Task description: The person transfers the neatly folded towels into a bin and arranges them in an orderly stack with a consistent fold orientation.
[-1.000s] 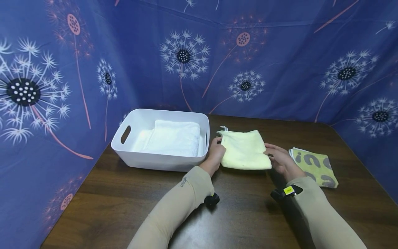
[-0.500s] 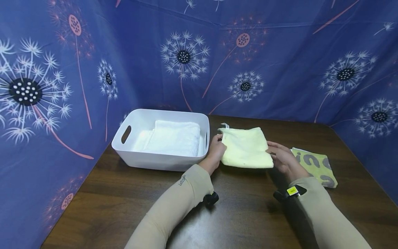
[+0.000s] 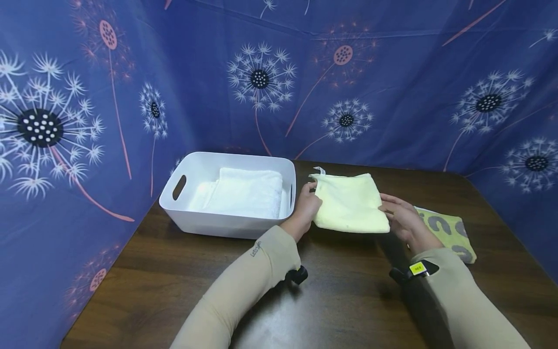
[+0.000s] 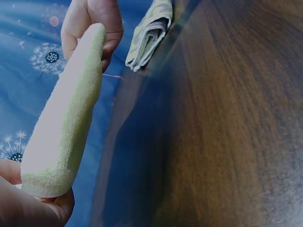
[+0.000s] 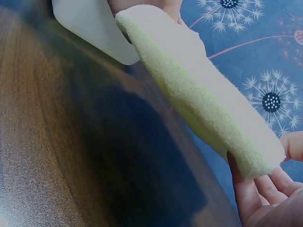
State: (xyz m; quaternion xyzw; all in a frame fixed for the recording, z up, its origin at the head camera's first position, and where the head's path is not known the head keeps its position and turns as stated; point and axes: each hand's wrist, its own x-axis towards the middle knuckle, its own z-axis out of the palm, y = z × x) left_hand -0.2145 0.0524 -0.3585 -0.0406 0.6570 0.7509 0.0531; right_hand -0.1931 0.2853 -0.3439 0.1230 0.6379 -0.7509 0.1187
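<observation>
A folded pale yellow towel with a small white tag at its far left corner hangs above the table between both hands. My left hand grips its left edge, thumb on top. On the opposite edge my right hand holds it, and in the right wrist view some fingers reach under the towel. Both wrist views show the towel's thick folded side raised off the wood, its shadow below. Just right of the left hand's wrist side stands a white plastic bin, left of the towel, with a folded white towel inside.
A folded green towel with grey markings lies on the table at the right, partly hidden behind the right hand. The brown wooden table meets a blue dandelion-print cloth hanging at the back and sides.
Both hands have lifted the yellow towel slightly, moving it away from me and a little to the right. The bin and green towel have stayed in place.
</observation>
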